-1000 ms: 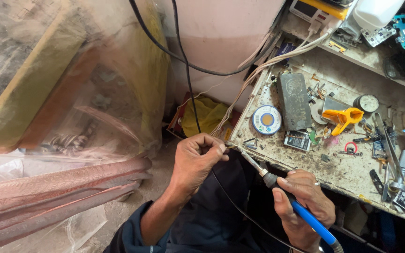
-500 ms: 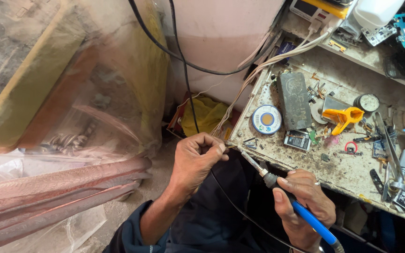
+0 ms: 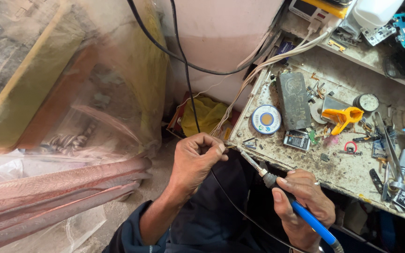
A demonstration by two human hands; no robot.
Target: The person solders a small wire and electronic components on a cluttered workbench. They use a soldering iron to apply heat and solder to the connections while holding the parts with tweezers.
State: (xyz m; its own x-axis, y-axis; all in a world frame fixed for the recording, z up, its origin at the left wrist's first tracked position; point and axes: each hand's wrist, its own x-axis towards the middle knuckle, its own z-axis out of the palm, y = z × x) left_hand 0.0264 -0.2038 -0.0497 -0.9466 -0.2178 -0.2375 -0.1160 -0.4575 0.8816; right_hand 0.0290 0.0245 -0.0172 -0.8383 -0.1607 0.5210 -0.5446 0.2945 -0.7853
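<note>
Solder reel (image 3: 266, 119): round, blue-white, flat on workbench (image 3: 352, 175)
Soldering iron (image 3: 277, 185): blue handle, tip aimed up-left at wire (image 3: 230, 148)
Right hand (image 3: 301, 206): gripping iron
Left hand (image 3: 195, 159): pinching wire

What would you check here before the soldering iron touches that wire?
1. Right hand grips the soldering iron by its blue handle: ok.
2. Left hand pinches the thin wire by the bench edge: ok.
3. Iron tip aimed at the wire end: ok.
4. Tip touching the wire: cannot tell.
5. Solder spool within reach on the workbench: ok.
6. Bench uncluttered: not ok.
</note>
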